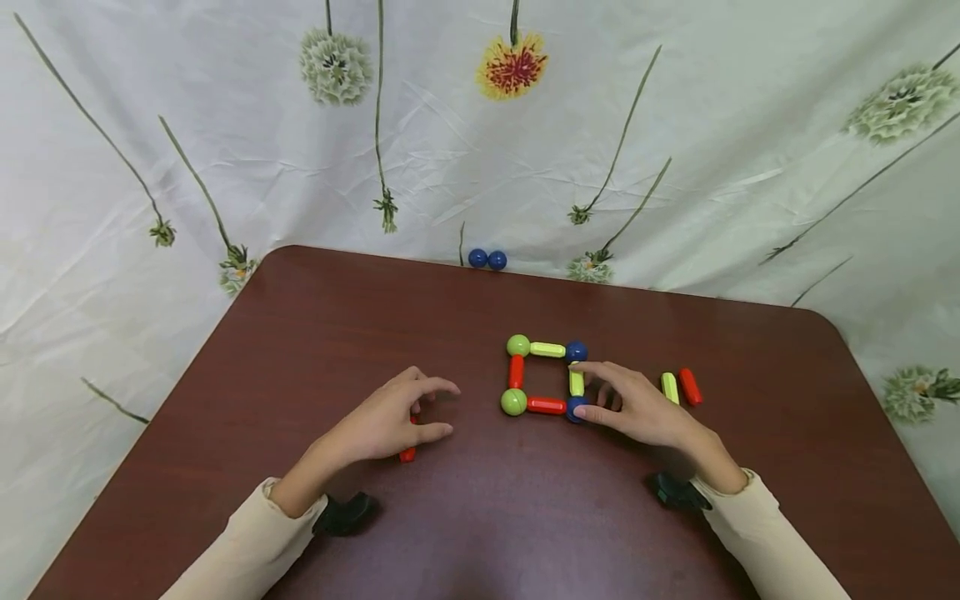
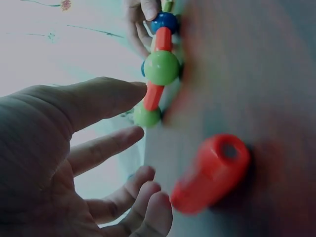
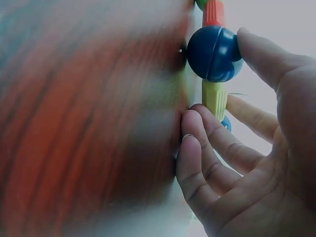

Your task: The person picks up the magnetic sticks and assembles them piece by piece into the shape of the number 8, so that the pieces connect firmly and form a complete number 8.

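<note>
A square of magnetic sticks and balls lies on the table: two green balls (image 1: 513, 402) at the left corners, two blue balls (image 1: 576, 352) at the right, joined by two red sticks (image 1: 546, 405) and two yellow-green sticks (image 1: 547, 350). My right hand (image 1: 637, 404) is at its right side. The thumb touches the near blue ball (image 3: 213, 53), and the fingers extend loosely along the yellow-green stick (image 3: 215, 98). Left of the square, my left hand (image 1: 386, 421) hovers with fingers spread and nothing held. A loose red stick (image 2: 212, 173) lies below it, partly hidden in the head view.
Right of the right hand lie a loose yellow-green stick (image 1: 670, 387) and a red stick (image 1: 690, 387). Two more blue balls (image 1: 487, 259) sit at the table's far edge, against the flowered white cloth (image 1: 450, 167). The brown table (image 1: 480, 500) has rounded far corners.
</note>
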Tool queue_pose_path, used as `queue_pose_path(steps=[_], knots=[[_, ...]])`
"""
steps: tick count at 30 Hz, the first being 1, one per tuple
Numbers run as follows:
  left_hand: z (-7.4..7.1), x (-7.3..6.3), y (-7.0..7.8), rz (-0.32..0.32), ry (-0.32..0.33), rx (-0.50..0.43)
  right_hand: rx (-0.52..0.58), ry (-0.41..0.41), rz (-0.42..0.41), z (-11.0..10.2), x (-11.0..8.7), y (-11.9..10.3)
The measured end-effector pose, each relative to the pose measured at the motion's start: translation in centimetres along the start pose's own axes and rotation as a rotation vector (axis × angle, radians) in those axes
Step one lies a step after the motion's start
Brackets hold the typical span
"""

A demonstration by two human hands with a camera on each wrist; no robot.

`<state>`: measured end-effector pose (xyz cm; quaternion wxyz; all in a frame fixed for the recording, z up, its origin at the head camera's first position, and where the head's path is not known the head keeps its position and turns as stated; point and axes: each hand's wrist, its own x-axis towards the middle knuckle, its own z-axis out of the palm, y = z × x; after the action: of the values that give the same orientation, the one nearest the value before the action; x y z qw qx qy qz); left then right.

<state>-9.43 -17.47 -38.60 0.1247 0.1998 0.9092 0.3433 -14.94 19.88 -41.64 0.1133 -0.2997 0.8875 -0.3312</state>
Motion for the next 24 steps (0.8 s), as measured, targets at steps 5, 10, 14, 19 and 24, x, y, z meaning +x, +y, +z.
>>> queue_pose_path(steps=[5,10,14,19,24], knots=[[-0.2,-2.3,-0.4,-0.066,0.034,-0.007,0.008,0.013,-0.016,0.2,-0.2,0.3],[-0.1,-3.7,-1.3,-0.069,0.027,-0.037,0.007,0.02,-0.009,0.1,-0.2,0.2],[0.2,-4.4,-1.8,-0.049,0.008,-0.047,0.01,0.016,0.001,0.1,-0.1,0.2],[0.5,-4.6,-1.7,-0.042,0.01,-0.023,0.012,0.013,0.009,0.2,-0.2,0.2],[0.7,-4.5,-1.6,-0.057,0.026,0.009,0.012,0.011,0.007,0.1,-0.2,0.1]])
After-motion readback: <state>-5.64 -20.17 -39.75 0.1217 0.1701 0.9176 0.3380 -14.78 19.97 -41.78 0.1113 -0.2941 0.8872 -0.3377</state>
